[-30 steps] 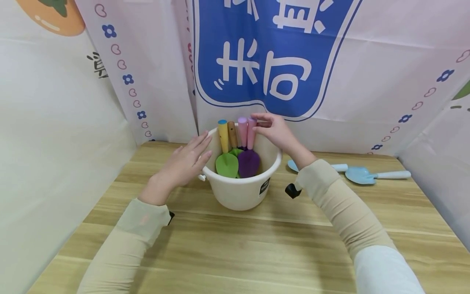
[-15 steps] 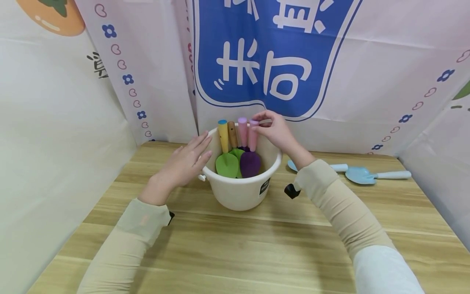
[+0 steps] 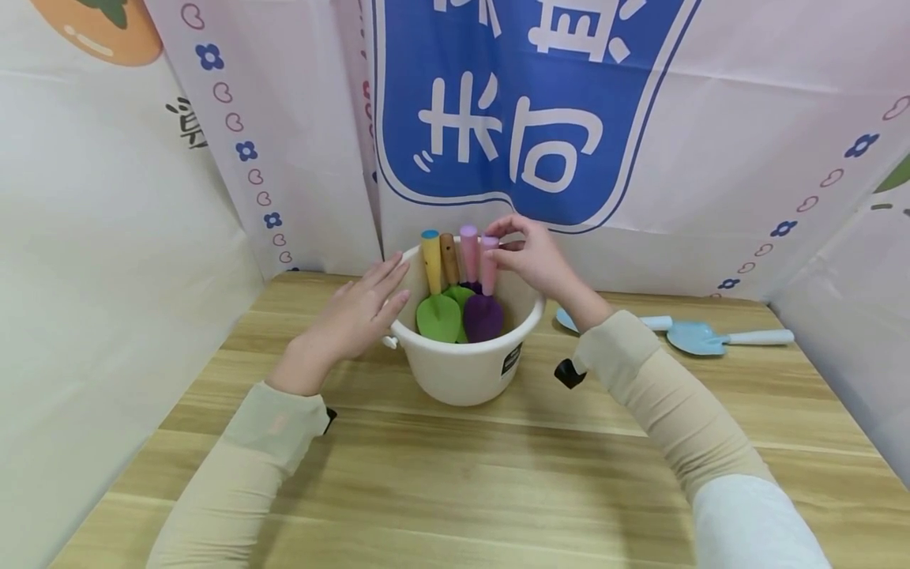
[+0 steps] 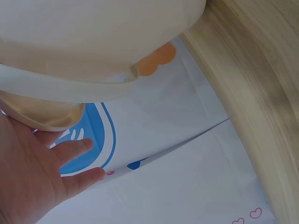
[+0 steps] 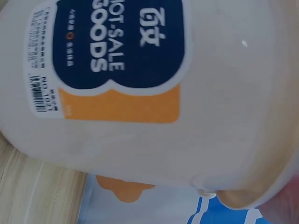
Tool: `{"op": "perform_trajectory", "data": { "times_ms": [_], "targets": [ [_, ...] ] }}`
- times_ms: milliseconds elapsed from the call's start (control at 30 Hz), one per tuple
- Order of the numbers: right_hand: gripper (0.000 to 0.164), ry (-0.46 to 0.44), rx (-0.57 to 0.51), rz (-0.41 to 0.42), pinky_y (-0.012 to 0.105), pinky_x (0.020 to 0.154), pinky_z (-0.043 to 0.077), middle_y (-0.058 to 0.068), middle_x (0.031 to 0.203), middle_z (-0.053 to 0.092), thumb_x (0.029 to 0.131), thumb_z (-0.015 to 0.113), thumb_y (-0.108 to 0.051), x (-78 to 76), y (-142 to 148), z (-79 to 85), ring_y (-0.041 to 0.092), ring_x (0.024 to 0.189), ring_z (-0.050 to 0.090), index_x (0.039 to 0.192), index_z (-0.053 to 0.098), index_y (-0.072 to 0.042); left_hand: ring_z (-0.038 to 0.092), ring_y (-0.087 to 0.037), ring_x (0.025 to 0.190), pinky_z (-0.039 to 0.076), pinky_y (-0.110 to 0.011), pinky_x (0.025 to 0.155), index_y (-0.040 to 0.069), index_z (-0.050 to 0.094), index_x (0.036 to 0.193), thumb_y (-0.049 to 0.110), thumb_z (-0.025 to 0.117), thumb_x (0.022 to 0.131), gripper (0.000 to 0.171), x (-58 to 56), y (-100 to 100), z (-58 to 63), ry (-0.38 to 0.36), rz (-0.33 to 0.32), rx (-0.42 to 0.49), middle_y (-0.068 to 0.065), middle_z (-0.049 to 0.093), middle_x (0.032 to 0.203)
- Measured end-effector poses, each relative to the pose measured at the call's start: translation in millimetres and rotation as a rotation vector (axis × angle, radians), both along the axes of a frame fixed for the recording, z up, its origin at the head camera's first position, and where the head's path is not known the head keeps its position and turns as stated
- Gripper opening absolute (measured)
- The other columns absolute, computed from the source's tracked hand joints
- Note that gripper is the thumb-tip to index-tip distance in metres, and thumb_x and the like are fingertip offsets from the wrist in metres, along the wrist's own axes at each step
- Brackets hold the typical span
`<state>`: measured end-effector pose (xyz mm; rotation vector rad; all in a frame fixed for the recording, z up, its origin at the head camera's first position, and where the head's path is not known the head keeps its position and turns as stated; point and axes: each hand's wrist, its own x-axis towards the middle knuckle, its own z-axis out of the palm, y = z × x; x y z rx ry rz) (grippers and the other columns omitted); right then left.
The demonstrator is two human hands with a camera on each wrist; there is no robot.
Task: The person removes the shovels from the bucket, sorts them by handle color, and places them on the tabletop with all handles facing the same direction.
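Here we see the R hand (image 3: 532, 257) pinching the purple trowel (image 3: 483, 320) by its pink handle (image 3: 488, 276), blade down inside the white bucket (image 3: 458, 375), ctr frame. The L hand (image 3: 355, 312), w/ fingers spread, touches the rim (image 3: 460, 348) left of ctr.

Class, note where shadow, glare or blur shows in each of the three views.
Head: soft shadow on the table beside the left sleeve; left wrist: dim light, the left hand shaded; right wrist: a small glint on the bucket, soft fine print on its label, the right hand blurred.
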<state>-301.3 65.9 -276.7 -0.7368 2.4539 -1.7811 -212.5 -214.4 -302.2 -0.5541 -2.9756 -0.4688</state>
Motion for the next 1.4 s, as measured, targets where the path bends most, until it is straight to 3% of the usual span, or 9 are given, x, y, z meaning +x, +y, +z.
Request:
{"op": "perform_trajectory", "data": {
  "times_ms": [233,467,833,1067,1233,1400],
  "targets": [
    [0.026,0.075,-0.026,-0.019,0.036,0.084,0.061,0.019,0.121,0.060,0.097,0.066,0.002,7.1,2.2,-2.5,0.035,0.108,0.067,0.122,0.063,0.006,0.009,-0.035,0.156,0.014,-0.067,0.120,0.012,0.020,0.165,0.048,0.024,0.112,0.064,0.9,-0.6,0.1,0.001,0.000,0.000,-0.006,0.008,0.172],
    [0.031,0.118,-0.132,-0.045,0.033,0.081,0.062,0.020,0.123,0.061,0.096,0.069,0.003,14.6,15.2,4.9,0.035,0.108,0.068,0.125,0.062,0.009,0.009,-0.035,0.156,0.015,-0.067,0.119,0.013,0.019,0.165,0.048,0.023,0.111,0.064,0.8,-1.2,-0.9,0.003,0.000,0.000,-0.006,0.009,0.172],
    [0.037,0.150,-0.257,-0.080,0.031,0.084,0.060,0.008,0.116,0.053,0.097,0.069,0.001,29.1,39.9,15.8,0.020,0.109,0.068,0.132,0.062,0.011,0.009,-0.036,0.156,0.014,-0.067,0.119,0.012,0.019,0.165,0.047,0.024,0.112,0.064,0.6,-1.1,-0.1,0.002,0.001,-0.001,-0.007,0.008,0.172],
    [0.036,0.080,-0.425,-0.080,0.029,0.084,0.060,0.011,0.125,0.056,0.097,0.067,0.002,35.0,54.4,19.3,0.016,0.102,0.070,0.132,0.062,0.008,0.009,-0.037,0.156,0.014,-0.068,0.119,0.013,0.019,0.165,0.047,0.023,0.112,0.064,0.2,-1.2,-0.6,0.001,0.002,-0.004,-0.006,0.007,0.172],
    [0.032,-0.012,-0.569,-0.086,0.030,0.082,0.060,0.015,0.119,0.056,0.096,0.068,0.003,36.3,61.3,21.2,0.020,0.098,0.070,0.127,0.066,0.004,0.008,-0.037,0.156,0.014,-0.068,0.119,0.013,0.019,0.165,0.047,0.024,0.112,0.064,0.0,-1.1,-0.7,0.002,-0.001,0.001,-0.007,0.008,0.172],
    [0.027,-0.046,-0.653,-0.093,0.032,0.082,0.059,0.015,0.116,0.052,0.095,0.068,0.003,40.7,67.6,23.6,0.021,0.096,0.070,0.122,0.069,0.000,0.008,-0.036,0.156,0.014,-0.069,0.119,0.012,0.019,0.165,0.047,0.024,0.112,0.064,-0.4,-1.0,-0.8,0.004,-0.002,0.003,-0.007,0.008,0.172]
  ]
}}
